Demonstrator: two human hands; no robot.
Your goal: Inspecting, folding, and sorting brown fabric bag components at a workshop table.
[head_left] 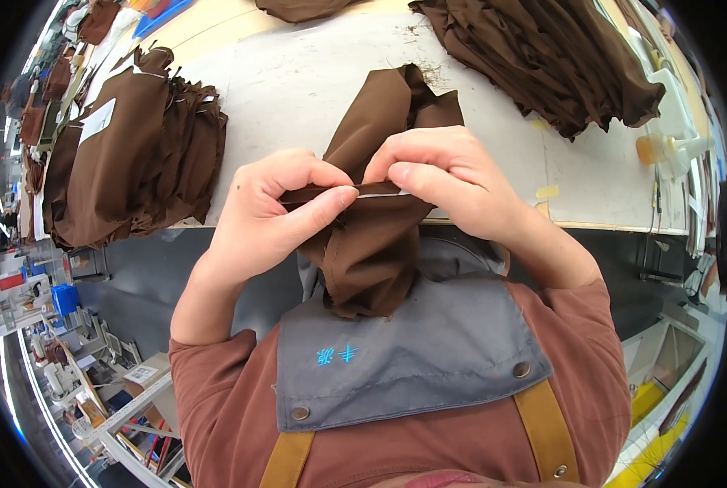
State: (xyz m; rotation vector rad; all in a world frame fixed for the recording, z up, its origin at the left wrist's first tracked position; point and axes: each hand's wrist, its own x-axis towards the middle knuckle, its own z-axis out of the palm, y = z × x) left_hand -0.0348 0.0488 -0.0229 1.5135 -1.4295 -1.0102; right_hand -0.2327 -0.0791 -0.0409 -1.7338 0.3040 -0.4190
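Note:
Between my two hands a piece of brown fabric (371, 252) is stretched at a folded edge, where a thin white strip shows. My left hand (286, 203) pinches the edge between thumb and forefinger. Close beside it, my right hand (445, 171) pinches the same edge, its thumb and forefinger pressed together. Part of the fabric lies on the table beyond my hands, and part hangs down over the table's near edge in front of my grey apron (412, 358).
Stacked brown fabric pieces (135, 154) with a white label lie at the left of the pale table (274, 89). Another brown pile (542, 57) is at the far right. A small bottle with yellowish contents (654, 149) stands at the right edge. Loose threads (416, 69) lie beyond the fabric.

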